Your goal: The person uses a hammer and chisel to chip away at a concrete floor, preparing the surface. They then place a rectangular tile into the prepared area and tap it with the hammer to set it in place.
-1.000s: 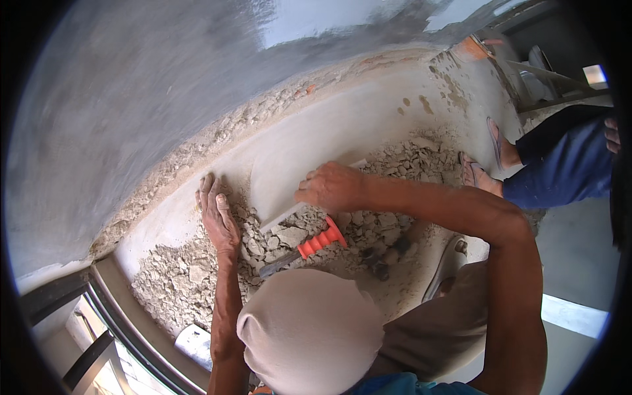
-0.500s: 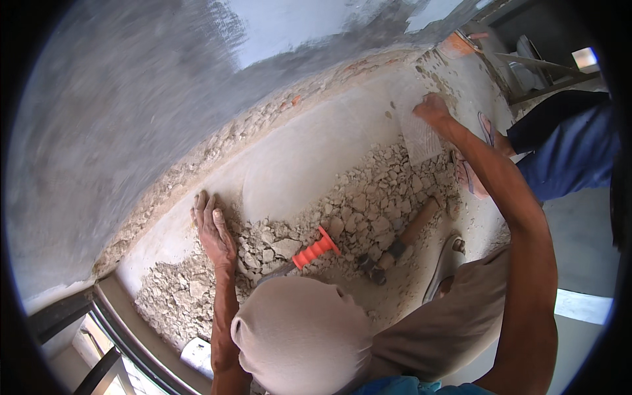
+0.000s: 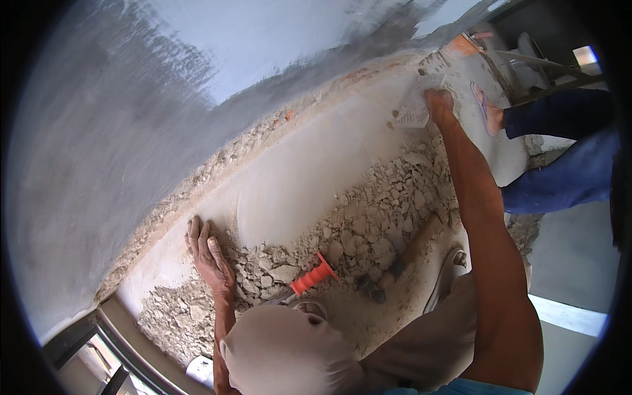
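Note:
My left hand (image 3: 210,257) lies with fingers spread on the pale floor at the edge of the rubble (image 3: 375,230), holding nothing. Farther off to the right, my right hand (image 3: 440,104) grips the edge of a flat, pale piece with a ridged face (image 3: 415,105), perhaps a piece of tile, low over the dusty floor. Between my arms lies a chisel with an orange grip and guard (image 3: 313,275); my knee hides part of its shaft. A hammer with a wooden handle (image 3: 421,237) and dark head rests on the rubble to its right.
A grey plastered wall (image 3: 118,131) rises on the left, its base chipped rough. Another person's legs in blue trousers (image 3: 559,181) and a sandalled foot (image 3: 488,112) stand at right. Beyond is an orange container (image 3: 461,47). A dark frame (image 3: 131,352) edges the lower left.
My right hand and the flat piece have moved farther away, and the piece has turned. The other person's feet have shifted away. My left hand stays on the floor.

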Demonstrator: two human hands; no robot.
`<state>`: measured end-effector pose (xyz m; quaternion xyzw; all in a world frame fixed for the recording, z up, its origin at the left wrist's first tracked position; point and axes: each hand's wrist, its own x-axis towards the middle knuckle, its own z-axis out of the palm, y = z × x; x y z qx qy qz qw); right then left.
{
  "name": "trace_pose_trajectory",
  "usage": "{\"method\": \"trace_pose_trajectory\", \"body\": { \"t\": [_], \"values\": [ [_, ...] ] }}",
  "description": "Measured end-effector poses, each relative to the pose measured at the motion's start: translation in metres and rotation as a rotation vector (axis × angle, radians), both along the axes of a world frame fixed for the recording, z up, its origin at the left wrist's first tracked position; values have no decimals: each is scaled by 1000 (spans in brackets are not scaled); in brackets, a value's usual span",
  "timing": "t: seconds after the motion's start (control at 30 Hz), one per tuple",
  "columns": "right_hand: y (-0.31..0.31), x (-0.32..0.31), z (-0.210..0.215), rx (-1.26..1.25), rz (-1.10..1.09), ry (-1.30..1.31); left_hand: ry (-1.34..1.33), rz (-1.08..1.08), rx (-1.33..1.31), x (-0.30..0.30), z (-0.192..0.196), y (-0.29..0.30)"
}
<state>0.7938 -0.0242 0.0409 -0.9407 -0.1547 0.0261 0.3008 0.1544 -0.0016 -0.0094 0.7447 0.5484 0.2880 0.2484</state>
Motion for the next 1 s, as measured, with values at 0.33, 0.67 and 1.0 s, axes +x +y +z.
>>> {"method": "trace_pose_trajectory", "body": {
  "t": [0.33, 0.67, 1.0],
  "values": [
    [21, 68, -67, 278, -99, 50, -24, 3, -36, 15, -3, 0],
    [19, 92, -137, 521, -177, 0, -41, 15, -60, 19, -5, -1],
    [-20, 145, -134, 269, 223, -247, -54, 20, -53, 20, -7, -1]
  ]
}}
